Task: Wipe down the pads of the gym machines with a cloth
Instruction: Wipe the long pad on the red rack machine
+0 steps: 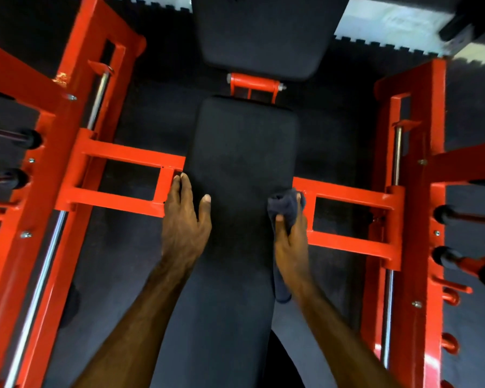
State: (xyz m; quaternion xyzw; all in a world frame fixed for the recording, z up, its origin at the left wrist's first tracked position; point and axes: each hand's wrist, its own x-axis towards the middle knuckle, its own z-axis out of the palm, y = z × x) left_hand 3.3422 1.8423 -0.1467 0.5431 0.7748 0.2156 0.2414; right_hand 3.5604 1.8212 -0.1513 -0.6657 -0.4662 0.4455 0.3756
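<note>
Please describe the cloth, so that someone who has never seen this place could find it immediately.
Find the long black bench pad running down the middle of the red frame. At its right edge, the right hand grips a bunched dark blue cloth. It is the only soft, crumpled thing here; the left hand holds nothing.

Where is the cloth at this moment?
In the head view, the dark cloth is bunched in the right hand, at the right edge of the long black bench pad, beside the red crossbar.
</note>
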